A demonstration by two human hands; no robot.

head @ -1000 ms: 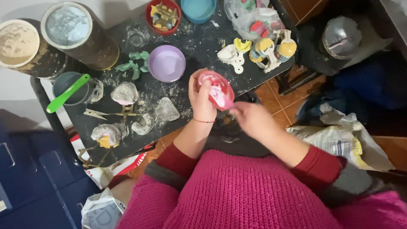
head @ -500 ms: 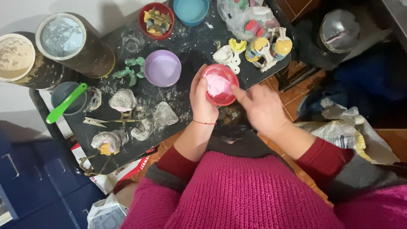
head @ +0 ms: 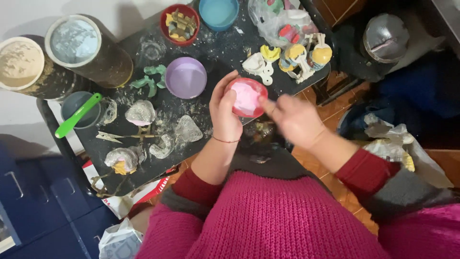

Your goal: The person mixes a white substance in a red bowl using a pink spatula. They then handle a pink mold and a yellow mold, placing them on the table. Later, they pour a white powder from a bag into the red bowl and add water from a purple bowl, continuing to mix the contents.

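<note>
A small red bowl with pale pink paste inside is being held up by the left hand, fingers wrapped around its left side, just over the near edge of the dark table. The right hand is being kept at the bowl's right rim, blurry, so whether anything's being gripped can't be told. An empty purple bowl is sitting just to the left, a green spatula is being propped in a grey cup, and two big powder-filled tubs are standing at the far left.
</note>
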